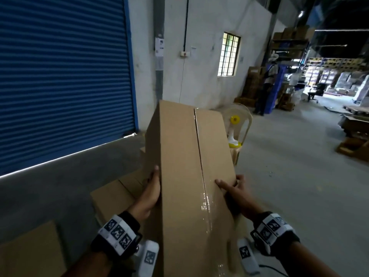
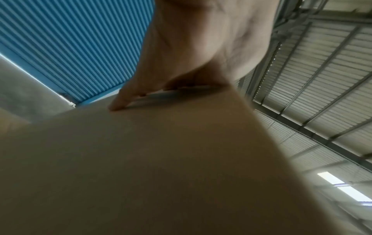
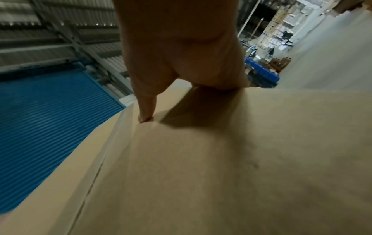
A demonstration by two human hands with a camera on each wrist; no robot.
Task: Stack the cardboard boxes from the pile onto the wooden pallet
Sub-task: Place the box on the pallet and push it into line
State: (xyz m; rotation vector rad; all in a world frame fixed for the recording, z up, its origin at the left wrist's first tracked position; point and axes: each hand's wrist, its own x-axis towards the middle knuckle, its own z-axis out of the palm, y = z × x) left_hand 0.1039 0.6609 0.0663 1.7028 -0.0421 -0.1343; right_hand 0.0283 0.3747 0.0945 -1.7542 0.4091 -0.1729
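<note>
While left hand (image 1: 148, 193) and right hand (image 1: 237, 194) fingers (image 1: 222, 184) clamp cardboard box (image 1: 187, 156), concrete floor (image 1: 289, 176), blue roller shutter (image 1: 60, 76), white wall (image 1: 199, 66).

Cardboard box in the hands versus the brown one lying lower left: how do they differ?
The held brown cardboard box is raised and tilted, gripped by the left hand and right hand; the lower brown cardboard box lies flat, untouched. The held box shows glossy clear tape on its seam; no tape is discernible on the lower one. Both are plain, brown, closed.
</note>
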